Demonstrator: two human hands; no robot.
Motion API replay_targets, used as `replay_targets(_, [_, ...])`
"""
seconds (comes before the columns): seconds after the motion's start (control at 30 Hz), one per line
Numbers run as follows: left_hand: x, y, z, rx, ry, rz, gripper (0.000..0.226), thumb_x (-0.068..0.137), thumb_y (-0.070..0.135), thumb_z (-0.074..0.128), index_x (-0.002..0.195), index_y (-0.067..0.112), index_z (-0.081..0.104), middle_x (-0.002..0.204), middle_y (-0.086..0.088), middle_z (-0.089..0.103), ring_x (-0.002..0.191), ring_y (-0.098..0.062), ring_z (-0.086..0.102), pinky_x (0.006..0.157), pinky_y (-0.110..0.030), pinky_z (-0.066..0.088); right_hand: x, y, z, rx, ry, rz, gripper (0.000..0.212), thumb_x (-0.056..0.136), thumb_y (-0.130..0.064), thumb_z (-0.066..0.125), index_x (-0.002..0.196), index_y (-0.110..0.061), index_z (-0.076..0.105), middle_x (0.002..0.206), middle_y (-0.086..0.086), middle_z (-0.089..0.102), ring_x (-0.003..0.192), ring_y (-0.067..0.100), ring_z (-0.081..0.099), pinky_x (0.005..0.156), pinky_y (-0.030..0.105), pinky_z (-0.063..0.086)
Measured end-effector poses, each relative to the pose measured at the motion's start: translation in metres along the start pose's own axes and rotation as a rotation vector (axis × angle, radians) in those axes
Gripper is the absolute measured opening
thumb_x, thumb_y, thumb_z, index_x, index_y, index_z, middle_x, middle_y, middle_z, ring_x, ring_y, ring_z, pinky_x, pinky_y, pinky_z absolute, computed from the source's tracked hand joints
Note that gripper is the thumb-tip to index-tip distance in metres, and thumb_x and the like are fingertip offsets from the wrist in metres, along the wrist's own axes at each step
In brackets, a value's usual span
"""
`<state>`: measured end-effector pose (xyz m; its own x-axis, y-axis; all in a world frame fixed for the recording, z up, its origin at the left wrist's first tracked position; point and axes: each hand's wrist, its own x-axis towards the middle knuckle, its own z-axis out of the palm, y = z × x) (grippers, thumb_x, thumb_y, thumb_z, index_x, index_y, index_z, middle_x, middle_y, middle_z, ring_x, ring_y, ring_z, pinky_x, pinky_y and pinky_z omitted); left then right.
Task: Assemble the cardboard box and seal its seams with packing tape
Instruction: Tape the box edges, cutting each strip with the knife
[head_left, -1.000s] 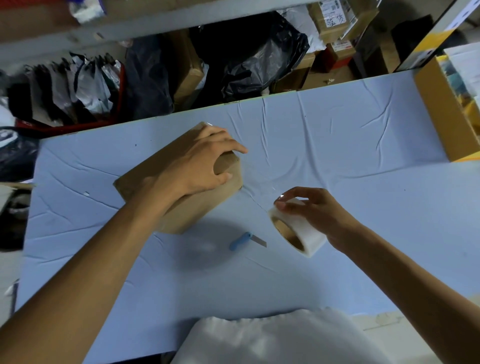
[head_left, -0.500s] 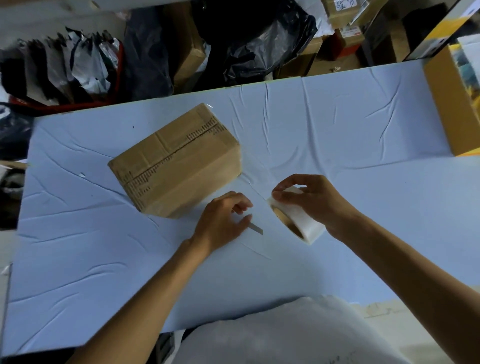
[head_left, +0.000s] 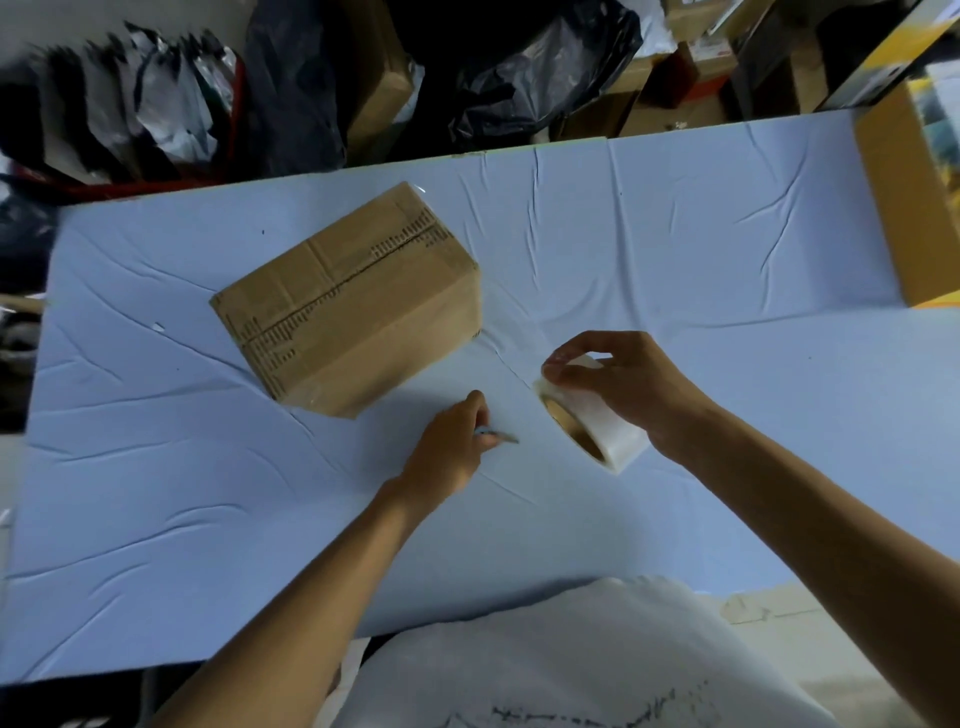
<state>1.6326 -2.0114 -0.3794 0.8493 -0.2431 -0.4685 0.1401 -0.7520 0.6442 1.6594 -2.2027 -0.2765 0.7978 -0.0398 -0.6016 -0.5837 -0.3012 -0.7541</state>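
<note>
- Cardboard box (head_left: 358, 306) is lying closed at the middle-left of the blue-covered worktop (head_left: 727, 249), turned at an angle, with glossy tape running along its top seam.
- Larger yellow-brown carton (head_left: 904, 208) is sitting at the worktop's right edge, well apart from the box.
- Tape roll (head_left: 608, 423) is standing on its rim, tilted, just right of the box's near corner.
- Right hand (head_left: 634, 387) is gripping the roll from above, with its fingertips (head_left: 553, 370) pinching at the roll's upper edge.
- Left hand (head_left: 447, 449) is resting on the worktop between box and roll, with its fingers curling round a small cutter (head_left: 503, 436) whose blade tip is poking out toward the roll.
</note>
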Motion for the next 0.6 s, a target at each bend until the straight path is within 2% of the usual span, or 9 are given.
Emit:
replay_targets(0.07, [-0.016,0.014,-0.024,0.022,-0.005,0.104,0.02,0.09,0.013,0.06,0.08,0.011,0.043,0.064,0.006,0.042,0.059,-0.012,0.04,0.06,-0.027,0.031,-0.001,-0.001,0.0,0.012,-0.01,-0.008,0.006,0.079,-0.021,0.077,0.08,-0.016,0.073,0.052,-0.016,0.064,0.042,-0.005,0.054,0.04,0.005,0.036])
replay_targets(0.13, [-0.034,0.031,-0.05,0.084,0.146,0.243,0.015,0.091,0.014,0.059,0.082,0.012,0.046,0.068,0.006,0.046,0.061,-0.01,0.042,0.059,-0.023,0.032,-0.003,-0.002,0.001,0.022,-0.021,-0.016,0.005,0.079,-0.019,0.077,0.078,-0.016,0.073,0.053,-0.017,0.065,0.044,-0.006,0.055,0.042,0.004,0.036])
replay_targets(0.23, [-0.051,0.063,-0.089,0.021,0.383,0.371,0.016,0.094,0.023,0.056,0.085,0.016,0.045,0.069,0.008,0.047,0.06,-0.009,0.046,0.055,-0.011,0.036,-0.003,-0.002,0.003,0.025,-0.021,-0.021,0.006,0.078,-0.02,0.078,0.075,-0.019,0.073,0.056,-0.018,0.066,0.045,-0.007,0.056,0.042,0.003,0.036])
replay_targets(0.33, [-0.043,0.083,-0.109,-0.089,0.42,0.341,0.017,0.096,0.028,0.054,0.088,0.014,0.047,0.07,0.01,0.047,0.06,-0.01,0.045,0.05,-0.014,0.036,-0.002,-0.001,0.007,0.009,-0.021,-0.024,0.006,0.078,-0.023,0.078,0.074,-0.02,0.074,0.056,-0.019,0.066,0.046,-0.007,0.055,0.042,0.003,0.035])
replay_targets(0.47, [-0.024,0.089,-0.109,-0.113,0.452,0.217,0.019,0.096,0.033,0.053,0.09,0.015,0.049,0.072,0.01,0.05,0.063,-0.007,0.046,0.052,-0.013,0.036,-0.003,-0.001,0.009,0.006,-0.021,-0.021,0.006,0.078,-0.024,0.077,0.075,-0.021,0.074,0.056,-0.018,0.066,0.045,-0.006,0.054,0.042,0.004,0.035])
replay_targets(0.6, [-0.021,0.086,-0.106,-0.12,0.466,0.2,0.026,0.094,0.036,0.056,0.084,0.013,0.048,0.066,0.007,0.046,0.056,-0.006,0.041,0.046,-0.013,0.036,-0.002,-0.002,0.008,0.025,-0.014,-0.029,0.005,0.078,-0.021,0.077,0.074,-0.02,0.074,0.055,-0.015,0.065,0.045,-0.005,0.053,0.043,0.004,0.036])
